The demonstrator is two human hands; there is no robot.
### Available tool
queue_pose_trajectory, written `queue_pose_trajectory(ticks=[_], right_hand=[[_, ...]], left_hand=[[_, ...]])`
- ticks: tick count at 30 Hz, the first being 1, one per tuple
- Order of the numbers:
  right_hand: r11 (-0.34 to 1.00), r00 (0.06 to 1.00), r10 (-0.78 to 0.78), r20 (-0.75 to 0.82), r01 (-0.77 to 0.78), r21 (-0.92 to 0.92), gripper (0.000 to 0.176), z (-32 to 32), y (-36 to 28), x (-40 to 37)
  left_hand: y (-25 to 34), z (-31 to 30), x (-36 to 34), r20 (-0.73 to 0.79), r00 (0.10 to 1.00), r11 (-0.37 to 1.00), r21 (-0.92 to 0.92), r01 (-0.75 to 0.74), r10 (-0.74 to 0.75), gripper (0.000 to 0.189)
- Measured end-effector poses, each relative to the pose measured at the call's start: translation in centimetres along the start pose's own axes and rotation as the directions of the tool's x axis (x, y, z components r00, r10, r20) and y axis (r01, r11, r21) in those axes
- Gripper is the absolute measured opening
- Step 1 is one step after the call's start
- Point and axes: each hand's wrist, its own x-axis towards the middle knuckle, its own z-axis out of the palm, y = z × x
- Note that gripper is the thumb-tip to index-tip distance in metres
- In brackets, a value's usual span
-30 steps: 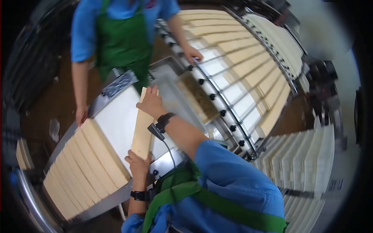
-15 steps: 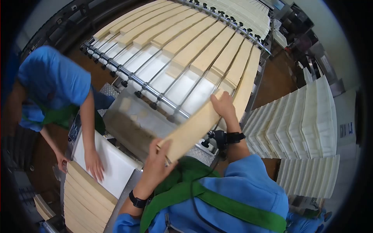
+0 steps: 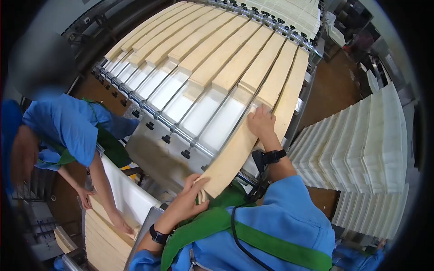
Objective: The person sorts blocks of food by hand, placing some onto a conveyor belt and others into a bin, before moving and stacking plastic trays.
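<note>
Left hand (image 3: 184,205) closed on pale strip's (image 3: 231,159) near end, right hand (image 3: 262,124) over far end, closure unclear; uneven pressing could tear it across metal rail (image 3: 174,128).

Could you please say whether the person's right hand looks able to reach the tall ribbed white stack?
Probably not: the right hand is occupied with the long beige slab, and brown floor shows between hand and stack.

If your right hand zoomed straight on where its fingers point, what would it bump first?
The right hand would probably bump the near end of a pale slab just past its fingertips, though depth is hard to tell.
</note>
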Motion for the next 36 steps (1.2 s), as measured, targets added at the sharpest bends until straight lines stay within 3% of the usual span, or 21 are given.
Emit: queue_pose_trajectory(ticks=[4, 10, 16, 19, 25, 28, 31, 32, 33, 36], right_hand=[[1.000, 0.997, 0.011, -0.075, -0.013, -0.019, 0.044, -0.9, 0.2, 0.2], [0.987, 0.930, -0.147, -0.336, 0.115, -0.115, 0.042, 0.5, 0.7, 0.1], [0.994, 0.969, -0.101, -0.224, 0.089, -0.066, 0.050, -1.4, -0.7, 0.6], [0.994, 0.966, -0.100, -0.237, 0.084, -0.075, 0.053, -1.1, -0.7, 1.3], [0.989, 0.995, -0.034, -0.095, 0.019, -0.148, 0.054, -1.1, -0.8, 2.1], [0.996, 0.986, -0.086, -0.141, 0.080, -0.046, 0.052, -3.1, -1.3, 0.1], [0.960, 0.914, -0.276, -0.297, 0.277, -0.041, 0.053, -3.1, -1.7, -3.7], [0.923, 0.898, -0.353, -0.261, 0.380, 0.061, 0.054, -2.9, -1.8, -5.4], [0.867, 0.872, -0.429, -0.234, 0.471, 0.163, 0.055, -2.7, -2.0, -7.1], [0.524, 0.678, -0.670, -0.302, 0.720, 0.455, 0.055, -3.1, -1.8, -12.5]], left_hand=[[0.6, 0.5, 2.1, 0.050, 0.999, 0.999, -0.029, 0.022, -0.021, 0.062], [0.4, 0.7, 2.6, 0.045, 0.999, 1.000, -0.014, 0.005, -0.004, 0.061], [0.0, 1.2, 2.8, -0.004, 1.000, 1.000, -0.009, -0.025, 0.025, 0.061], [0.0, 1.4, 2.9, -0.007, 1.000, 1.000, -0.010, -0.018, 0.018, 0.060], [0.9, 1.0, 3.1, 0.019, 0.999, 0.999, -0.015, 0.032, -0.031, 0.061], [1.1, 1.1, 3.7, 0.025, 0.999, 1.000, 0.001, 0.020, -0.020, 0.062], [0.5, 1.7, 5.1, 0.030, 0.998, 0.999, -0.006, -0.050, 0.050, 0.062], [0.2, 1.9, 5.5, 0.033, 0.996, 0.997, -0.014, -0.081, 0.081, 0.062], [-0.1, 2.0, 5.6, 0.035, 0.996, 0.997, -0.011, -0.083, 0.083, 0.062], [-1.0, 2.2, 5.4, 0.036, 0.994, 0.995, -0.025, -0.099, 0.100, 0.064]])
